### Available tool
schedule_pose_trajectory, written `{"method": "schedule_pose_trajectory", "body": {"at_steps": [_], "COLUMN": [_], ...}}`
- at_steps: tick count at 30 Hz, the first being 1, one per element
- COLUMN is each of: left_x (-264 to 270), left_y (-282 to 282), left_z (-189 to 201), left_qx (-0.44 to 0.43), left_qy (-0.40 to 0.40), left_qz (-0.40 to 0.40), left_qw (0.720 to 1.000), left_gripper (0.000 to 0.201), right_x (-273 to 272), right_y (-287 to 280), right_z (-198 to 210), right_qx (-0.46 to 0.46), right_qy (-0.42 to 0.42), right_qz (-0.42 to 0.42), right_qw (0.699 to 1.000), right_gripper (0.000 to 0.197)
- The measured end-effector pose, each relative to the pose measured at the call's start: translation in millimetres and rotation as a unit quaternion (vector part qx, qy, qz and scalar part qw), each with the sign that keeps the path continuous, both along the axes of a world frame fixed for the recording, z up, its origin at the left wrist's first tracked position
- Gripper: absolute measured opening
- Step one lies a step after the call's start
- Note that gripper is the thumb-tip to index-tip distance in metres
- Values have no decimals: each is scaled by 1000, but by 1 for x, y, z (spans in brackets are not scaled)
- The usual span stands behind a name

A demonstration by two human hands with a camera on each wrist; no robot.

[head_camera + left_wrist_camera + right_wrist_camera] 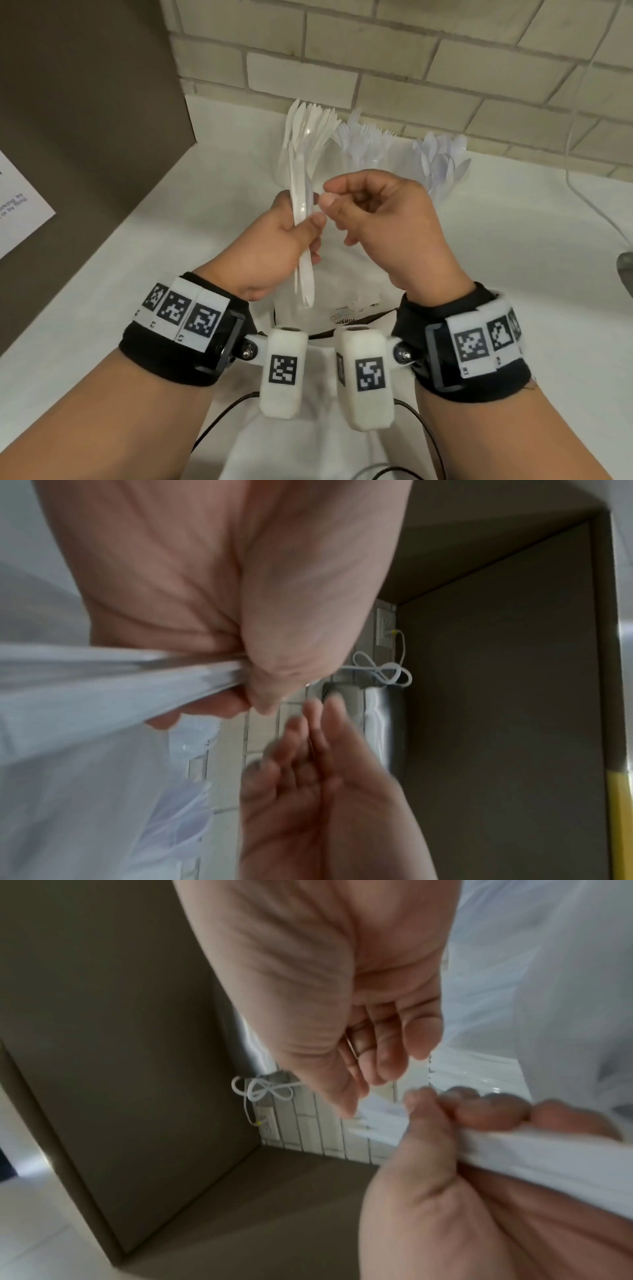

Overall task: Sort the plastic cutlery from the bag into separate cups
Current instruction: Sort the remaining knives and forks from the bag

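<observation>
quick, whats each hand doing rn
left hand: grips a bundle of white plastic cutlery.
right hand: holds nothing, fingers loosely curled by the bundle's top.

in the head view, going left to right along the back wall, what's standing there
knives → forks → spoons → white cable
</observation>
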State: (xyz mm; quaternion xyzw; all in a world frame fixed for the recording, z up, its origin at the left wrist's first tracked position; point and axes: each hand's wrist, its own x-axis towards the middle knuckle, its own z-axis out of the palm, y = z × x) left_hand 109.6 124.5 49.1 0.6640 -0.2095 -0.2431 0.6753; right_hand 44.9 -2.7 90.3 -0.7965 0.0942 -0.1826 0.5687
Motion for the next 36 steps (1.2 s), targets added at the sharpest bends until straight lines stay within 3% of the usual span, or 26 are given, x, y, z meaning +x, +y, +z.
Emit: {"method": "schedule_pose_trajectory", "body": {"at_steps": [4, 9, 12, 14, 18, 23, 25, 29, 33, 36], "left_x": [1, 0, -2, -3, -3, -3, -5, -3, 0, -1], "left_y": [0, 4, 6, 6, 3, 4, 2, 2, 2, 0], "left_z": [-2, -4, -7, -8, -10, -11, -12, -12, -9, -9], "left_qx": [71, 69, 4, -33, -12, -24, -78, -151, -141, -70], "left_qy": [-65, -82, -16, 30, 10, 31, 106, 233, 240, 180], "left_qz": [-25, -75, -95, -113, -101, -125, -116, -77, -56, -10], "left_qw": [995, 991, 995, 993, 995, 991, 985, 958, 959, 981], "left_gripper": [36, 35, 41, 47, 31, 32, 39, 27, 28, 24], "right_x": [12, 19, 19, 19, 18, 18, 18, 16, 15, 14], "right_y": [7, 10, 11, 10, 10, 7, 5, -1, 0, 0], "right_z": [-5, -10, -10, -9, -13, -14, -14, -12, -7, -3], "right_qx": [-58, -49, -47, -60, -63, -66, -53, 31, 94, 84], "right_qy": [42, 75, 86, 89, 84, 81, 87, 86, 46, 43], "right_qz": [-9, -6, 11, 7, 9, -2, 6, 19, -29, -33], "right_qw": [997, 996, 995, 994, 994, 994, 995, 996, 994, 995], "right_gripper": [27, 28, 14, 24, 15, 18, 13, 14, 9, 12]}}
